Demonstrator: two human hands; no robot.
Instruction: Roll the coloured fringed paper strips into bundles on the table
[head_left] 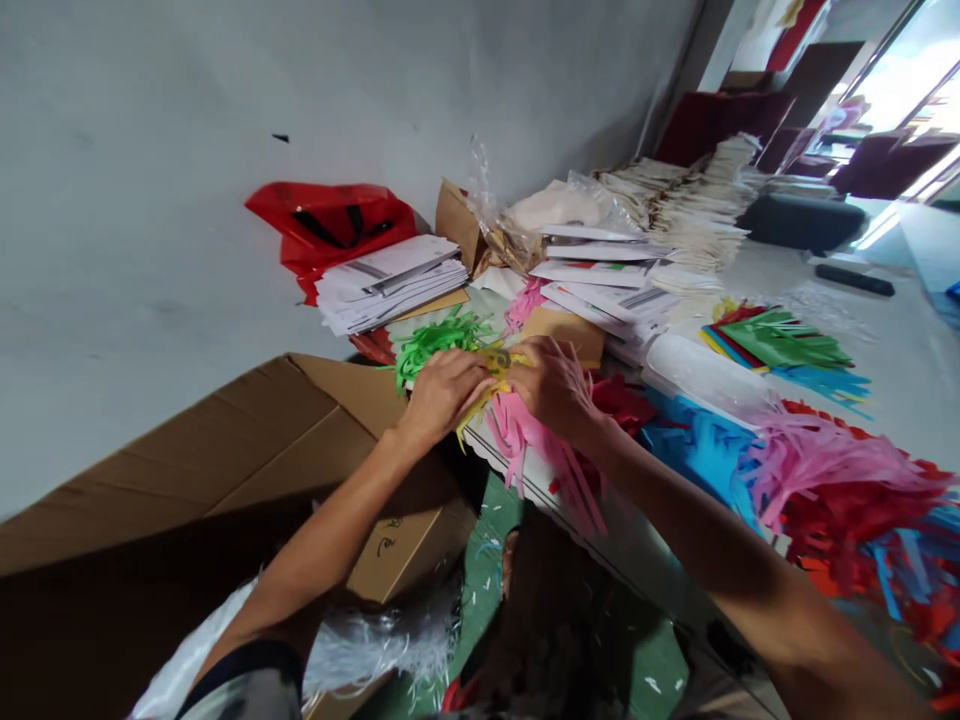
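Observation:
Yellow tissue paper [495,362] is pinched between my left hand [448,390] and my right hand [547,385] at the table's near edge. The fingers of both hands are closed on it, and the hands are close together. Pink fringed tissue [517,430] hangs below my right hand over the edge; whether my right hand grips it too is unclear. Green shredded-looking fringe [442,338] lies just behind my left hand. A brown envelope [566,332] lies behind my right hand.
An open cardboard box [225,435] stands at the left, beside the table. Paper stacks [397,275] and a red bag [337,225] are near the wall. Pink, red and blue fringes [847,470] cover the table's right side, below a green fringed bundle [787,338].

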